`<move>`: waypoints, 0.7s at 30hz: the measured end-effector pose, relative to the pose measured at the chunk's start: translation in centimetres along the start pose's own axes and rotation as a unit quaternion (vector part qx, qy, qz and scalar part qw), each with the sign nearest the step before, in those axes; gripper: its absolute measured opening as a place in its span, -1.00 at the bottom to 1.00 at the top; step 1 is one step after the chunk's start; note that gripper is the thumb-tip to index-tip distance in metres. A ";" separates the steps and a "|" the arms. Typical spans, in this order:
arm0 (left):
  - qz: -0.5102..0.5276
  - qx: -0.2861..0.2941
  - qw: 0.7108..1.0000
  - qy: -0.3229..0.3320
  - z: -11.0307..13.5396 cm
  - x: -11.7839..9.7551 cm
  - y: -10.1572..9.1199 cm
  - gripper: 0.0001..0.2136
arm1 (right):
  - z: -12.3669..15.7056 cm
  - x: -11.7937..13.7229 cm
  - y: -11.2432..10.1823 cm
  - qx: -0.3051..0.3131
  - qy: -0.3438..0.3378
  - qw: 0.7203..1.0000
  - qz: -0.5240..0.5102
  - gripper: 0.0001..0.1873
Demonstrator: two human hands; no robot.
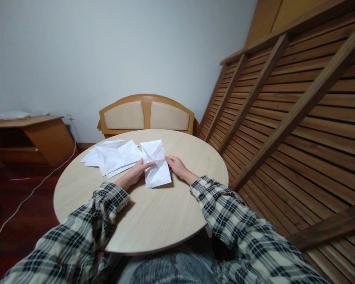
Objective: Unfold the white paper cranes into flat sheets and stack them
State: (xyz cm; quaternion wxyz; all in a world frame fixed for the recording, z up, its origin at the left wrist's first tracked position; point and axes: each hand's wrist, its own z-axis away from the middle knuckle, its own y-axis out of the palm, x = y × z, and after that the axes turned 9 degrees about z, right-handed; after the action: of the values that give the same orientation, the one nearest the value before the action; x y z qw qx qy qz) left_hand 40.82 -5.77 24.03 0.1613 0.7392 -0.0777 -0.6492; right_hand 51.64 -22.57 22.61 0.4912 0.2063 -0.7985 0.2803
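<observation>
The creased white sheet (159, 172) stands out between 2 hands on the near-right side of the loose, crumpled paper pile (114, 154), its shape a narrow rectangle; the left hand (133, 172) pinches its left edge, thumb across the front, and the right hand (180, 167) pinches its right edge. Below lies a round, pale wood-grain table (162, 225) with a smooth top.
</observation>
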 end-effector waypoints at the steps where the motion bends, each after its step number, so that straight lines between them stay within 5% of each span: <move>1: -0.001 -0.001 1.000 0.000 0.0 0.0 0.0 -0.63 | 0.0 0.0 0.0 -0.003 -0.004 1.000 0.011 -0.57; 21: -0.024 -0.043 0.997 0.059 -0.1 -0.4 0.0 -0.58 | 0.2 1.1 -0.1 -0.026 0.007 0.999 0.039 -0.61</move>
State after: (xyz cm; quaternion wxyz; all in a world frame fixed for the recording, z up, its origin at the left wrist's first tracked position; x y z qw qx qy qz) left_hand 40.88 -5.64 24.40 0.1813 0.7704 -0.0222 -0.6108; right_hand 51.08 -22.81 23.53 0.4902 0.1598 -0.8099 0.2797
